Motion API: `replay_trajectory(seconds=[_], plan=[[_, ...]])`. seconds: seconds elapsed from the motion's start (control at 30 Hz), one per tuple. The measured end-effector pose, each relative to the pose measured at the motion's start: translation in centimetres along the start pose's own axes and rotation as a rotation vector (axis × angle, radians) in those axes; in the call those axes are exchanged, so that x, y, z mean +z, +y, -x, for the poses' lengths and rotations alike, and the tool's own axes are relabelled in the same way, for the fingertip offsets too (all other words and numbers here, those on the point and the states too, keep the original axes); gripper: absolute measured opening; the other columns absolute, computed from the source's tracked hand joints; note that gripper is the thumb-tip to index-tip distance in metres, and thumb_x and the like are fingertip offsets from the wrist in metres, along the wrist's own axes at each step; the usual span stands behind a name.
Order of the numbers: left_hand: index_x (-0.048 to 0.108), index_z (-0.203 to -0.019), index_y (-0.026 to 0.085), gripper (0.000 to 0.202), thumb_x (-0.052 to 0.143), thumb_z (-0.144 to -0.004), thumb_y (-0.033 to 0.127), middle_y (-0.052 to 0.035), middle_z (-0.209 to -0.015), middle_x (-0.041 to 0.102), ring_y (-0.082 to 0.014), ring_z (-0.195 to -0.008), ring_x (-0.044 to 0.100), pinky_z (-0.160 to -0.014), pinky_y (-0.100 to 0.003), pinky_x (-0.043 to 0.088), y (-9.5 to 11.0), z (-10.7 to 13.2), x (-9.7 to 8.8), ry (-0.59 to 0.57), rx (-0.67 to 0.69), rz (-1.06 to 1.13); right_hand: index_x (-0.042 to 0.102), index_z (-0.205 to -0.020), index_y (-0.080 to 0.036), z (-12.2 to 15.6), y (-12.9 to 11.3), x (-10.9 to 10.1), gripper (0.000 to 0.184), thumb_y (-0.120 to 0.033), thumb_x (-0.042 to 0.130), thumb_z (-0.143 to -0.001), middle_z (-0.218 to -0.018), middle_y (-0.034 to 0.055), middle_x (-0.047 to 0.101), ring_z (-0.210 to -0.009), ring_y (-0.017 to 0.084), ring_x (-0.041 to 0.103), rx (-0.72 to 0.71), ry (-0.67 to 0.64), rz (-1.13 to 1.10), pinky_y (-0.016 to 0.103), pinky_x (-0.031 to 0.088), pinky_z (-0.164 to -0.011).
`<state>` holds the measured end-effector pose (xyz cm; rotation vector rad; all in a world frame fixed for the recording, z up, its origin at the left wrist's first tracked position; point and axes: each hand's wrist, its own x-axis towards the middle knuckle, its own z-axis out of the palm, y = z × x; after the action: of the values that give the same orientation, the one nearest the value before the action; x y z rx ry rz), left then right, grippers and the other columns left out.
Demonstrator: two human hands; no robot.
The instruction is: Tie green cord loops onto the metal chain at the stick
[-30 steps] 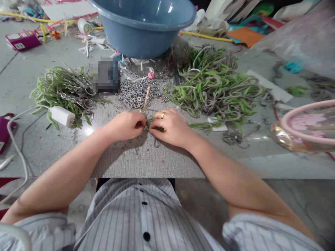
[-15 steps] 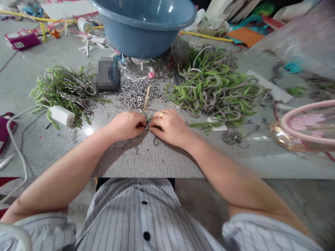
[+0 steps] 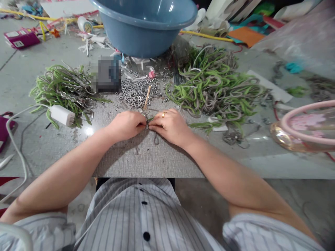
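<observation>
My left hand [image 3: 127,124] and my right hand [image 3: 169,125] meet at the middle of a grey textured mat [image 3: 141,153], fingers pinched together on a small green-and-grey cord piece [image 3: 148,122] between them. What exactly the left fingertips pinch is hidden. A gold ring is on my right hand. Just beyond the hands lie a heap of small metal nuts [image 3: 137,92] and a wooden stick [image 3: 147,97]. A grey cord loop [image 3: 156,140] lies under my right hand.
A pile of green and grey cords [image 3: 217,87] lies right, a pile with metal rings [image 3: 65,89] left. A blue plastic basin [image 3: 146,24] stands behind. A white charger with cable [image 3: 61,115] is left, a pink-rimmed bowl [image 3: 306,125] right. Clutter fills the back.
My hands have drawn closer together, and the fingertips now touch at the small cord piece. The rest of the table is the same.
</observation>
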<state>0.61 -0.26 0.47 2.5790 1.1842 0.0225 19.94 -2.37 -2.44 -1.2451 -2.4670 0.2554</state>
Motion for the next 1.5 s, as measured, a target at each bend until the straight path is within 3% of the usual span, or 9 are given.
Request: replay_trajectory(seconds=[0.37,0.73,1.2,1.33,1.5], plan=[[0.070,-0.083,0.018,0.019,0.051,-0.081,0.017,-0.0031,-0.084,0.071,-0.0174,-0.078,0.063,-0.065,-0.027,0.041,0.1,0.2,0.1,0.037,0.000,0.022,0.072,-0.098,-0.018,-0.1,-0.7,-0.5,0.021,-0.034,0.067,-0.085,-0.084,0.0064,0.074,-0.086,0.023,0.064,0.063,-0.030,-0.004,0.035,0.035,-0.079],[0.070,-0.075,0.016,0.018,0.052,-0.074,0.011,-0.0029,-0.076,0.070,-0.0148,-0.072,0.062,-0.066,-0.025,0.043,-1.3,-0.1,0.0,0.110,0.073,0.127,0.070,-0.090,-0.018,-0.1,-0.7,-0.1,0.013,-0.027,0.062,-0.085,-0.084,0.0062,0.071,-0.085,0.023,0.062,0.031,-0.014,-0.025,0.035,0.035,-0.079],[0.062,-0.064,0.016,0.015,0.048,-0.068,0.011,-0.0019,-0.068,0.063,-0.0123,-0.066,0.054,-0.064,-0.023,0.040,-1.8,0.6,-1.7,0.010,0.033,0.073,0.069,-0.090,-0.019,0.0,-0.4,-0.3,0.011,-0.026,0.062,-0.086,-0.084,0.0066,0.069,-0.087,0.023,0.059,0.021,-0.035,-0.055,0.035,0.038,-0.081],[0.064,-0.071,0.016,0.015,0.049,-0.071,0.014,-0.0025,-0.072,0.066,-0.0127,-0.067,0.055,-0.064,-0.023,0.040,-1.5,0.8,-2.0,0.010,0.024,0.048,0.070,-0.089,-0.019,0.0,-0.3,-0.3,0.011,-0.026,0.062,-0.086,-0.083,0.0062,0.069,-0.086,0.023,0.058,0.013,-0.022,-0.055,0.036,0.040,-0.082],[0.064,-0.092,0.018,0.021,0.059,-0.077,0.031,-0.0033,-0.086,0.068,-0.0144,-0.071,0.057,-0.061,-0.024,0.038,-0.8,0.9,-2.1,-0.029,-0.040,0.034,0.071,-0.091,-0.017,-0.1,-0.4,-0.5,0.012,-0.025,0.063,-0.085,-0.083,0.0075,0.070,-0.087,0.023,0.059,0.011,-0.033,-0.061,0.037,0.042,-0.082]])
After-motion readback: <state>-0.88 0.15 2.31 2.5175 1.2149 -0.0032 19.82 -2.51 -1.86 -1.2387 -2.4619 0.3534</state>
